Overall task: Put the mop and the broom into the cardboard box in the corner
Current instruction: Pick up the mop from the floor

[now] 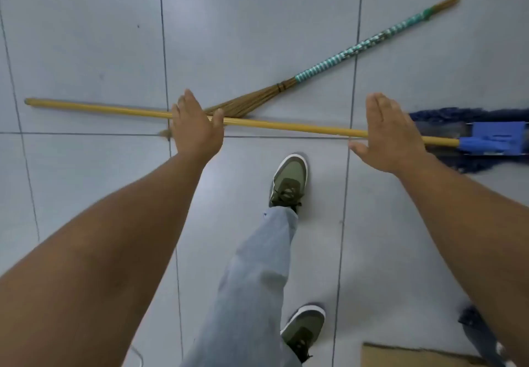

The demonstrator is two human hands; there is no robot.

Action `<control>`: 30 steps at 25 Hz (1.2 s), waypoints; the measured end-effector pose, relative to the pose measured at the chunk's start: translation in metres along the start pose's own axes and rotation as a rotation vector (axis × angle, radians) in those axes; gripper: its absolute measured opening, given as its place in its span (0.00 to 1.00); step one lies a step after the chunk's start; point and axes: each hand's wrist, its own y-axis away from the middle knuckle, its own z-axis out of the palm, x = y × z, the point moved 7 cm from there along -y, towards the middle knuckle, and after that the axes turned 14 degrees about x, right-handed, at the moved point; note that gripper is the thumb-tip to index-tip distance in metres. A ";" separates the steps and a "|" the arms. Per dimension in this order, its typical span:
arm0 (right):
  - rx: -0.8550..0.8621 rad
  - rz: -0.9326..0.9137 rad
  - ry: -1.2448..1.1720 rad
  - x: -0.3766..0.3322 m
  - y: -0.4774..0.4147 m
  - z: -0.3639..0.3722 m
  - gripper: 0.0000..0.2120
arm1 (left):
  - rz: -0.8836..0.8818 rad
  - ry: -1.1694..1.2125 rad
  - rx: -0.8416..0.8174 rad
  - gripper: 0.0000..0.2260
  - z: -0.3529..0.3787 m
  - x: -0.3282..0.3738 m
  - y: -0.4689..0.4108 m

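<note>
A mop with a long yellow wooden handle [286, 125] lies across the grey tiled floor, its blue clamp and dark blue strands [492, 137] at the right. A straw broom [337, 60] with a teal-and-white wrapped handle lies diagonally, its bristles under the mop handle. My left hand [194, 127] hovers over the mop handle near the bristles, fingers apart, holding nothing. My right hand [389, 134] is spread flat above the handle nearer the mop head, also empty. A brown cardboard box edge [400, 355] shows at the bottom right.
My feet in green sneakers [289, 179] and a light jeans leg stand just behind the mop handle. A dark object [472, 326] lies on the floor by the cardboard, partly hidden by my right arm.
</note>
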 end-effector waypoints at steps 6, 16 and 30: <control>-0.137 -0.049 0.021 0.021 -0.047 0.097 0.37 | 0.033 -0.180 -0.129 0.29 0.118 -0.039 -0.036; -0.378 -0.034 0.047 0.032 -0.077 0.216 0.18 | 0.542 -0.344 -0.339 0.16 0.227 -0.046 -0.061; -0.348 -0.062 -0.027 0.037 -0.075 0.164 0.13 | 0.591 -0.526 -0.131 0.09 0.144 -0.028 -0.064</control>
